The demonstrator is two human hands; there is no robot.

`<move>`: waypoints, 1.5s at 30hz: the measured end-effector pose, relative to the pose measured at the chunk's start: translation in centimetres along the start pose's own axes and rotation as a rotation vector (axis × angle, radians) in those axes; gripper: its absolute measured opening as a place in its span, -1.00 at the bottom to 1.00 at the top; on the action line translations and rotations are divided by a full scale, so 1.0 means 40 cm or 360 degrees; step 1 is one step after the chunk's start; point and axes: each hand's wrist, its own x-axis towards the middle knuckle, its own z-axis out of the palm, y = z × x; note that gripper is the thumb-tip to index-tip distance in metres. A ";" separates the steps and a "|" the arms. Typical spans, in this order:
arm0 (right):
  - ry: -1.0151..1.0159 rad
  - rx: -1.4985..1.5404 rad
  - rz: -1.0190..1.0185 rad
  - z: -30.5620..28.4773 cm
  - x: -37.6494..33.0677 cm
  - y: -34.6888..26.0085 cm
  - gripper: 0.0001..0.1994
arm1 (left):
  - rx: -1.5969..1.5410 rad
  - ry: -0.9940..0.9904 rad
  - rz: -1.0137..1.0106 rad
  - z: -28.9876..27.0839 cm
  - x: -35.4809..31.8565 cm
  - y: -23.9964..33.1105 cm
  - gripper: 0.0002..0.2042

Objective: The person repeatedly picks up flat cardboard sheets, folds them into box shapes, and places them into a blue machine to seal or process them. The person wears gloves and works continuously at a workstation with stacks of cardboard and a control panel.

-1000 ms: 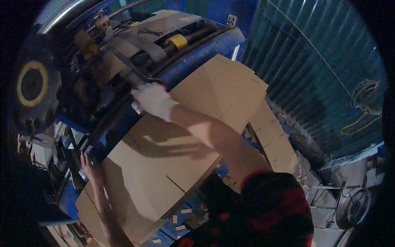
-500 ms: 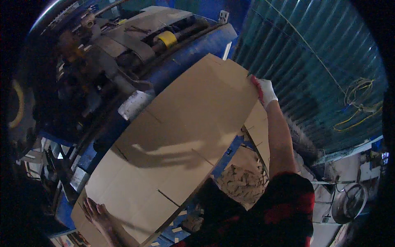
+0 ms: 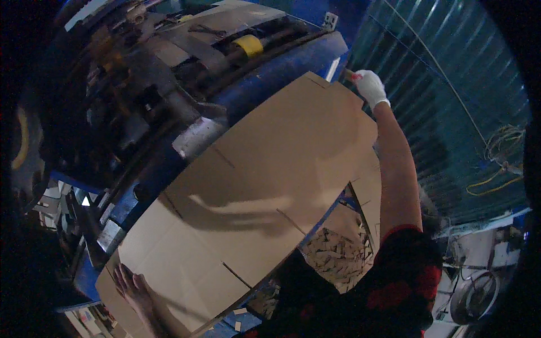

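A large slotted cardboard sheet [image 3: 270, 163] slants across the front of a blue machine. My bare left hand [image 3: 134, 290] lies flat on its near left end, with fingers stretched out. Off the sheet's far right corner, my right hand [image 3: 372, 89] is raised in a white glove with red at the fingers. A small brown piece, looking like a cardboard scrap [image 3: 350, 75], is pinched in its fingertips. Several cut slots mark the sheet's long edges, and a shadow of an arm falls across its middle.
The blue machine [image 3: 270, 73], with dark rollers and a yellow band [image 3: 249, 46], borders the sheet's far side. A green corrugated wall [image 3: 439, 96] rises at right, with coiled cable [image 3: 504, 149] on it. Cardboard scraps [image 3: 335, 253] are heaped below; a fan [image 3: 476, 296] stands at lower right.
My right hand has moved up and away from the sheet's far corner, with a small brown piece now showing in its fingers. My left hand stays on the sheet. The view has shifted slightly.
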 end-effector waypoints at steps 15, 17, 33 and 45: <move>0.0322 0.0147 0.0245 0.197 0.127 -0.096 -0.71 | -0.0012 -0.0059 -0.0076 -0.002 -0.002 0.003 -0.46; 0.0409 0.0094 0.0307 0.199 0.129 -0.082 -0.72 | 0.0038 -0.0069 -0.0116 -0.002 0.001 0.003 -0.46; 0.0151 0.1843 0.0758 0.048 -0.511 0.145 -0.55 | 0.0127 -0.0376 -0.0418 -0.072 -0.325 -0.268 -0.48; -0.0088 0.1813 0.0556 0.069 -0.659 0.072 -0.53 | -0.0286 -0.0094 -0.0820 -0.074 -0.492 -0.269 -0.42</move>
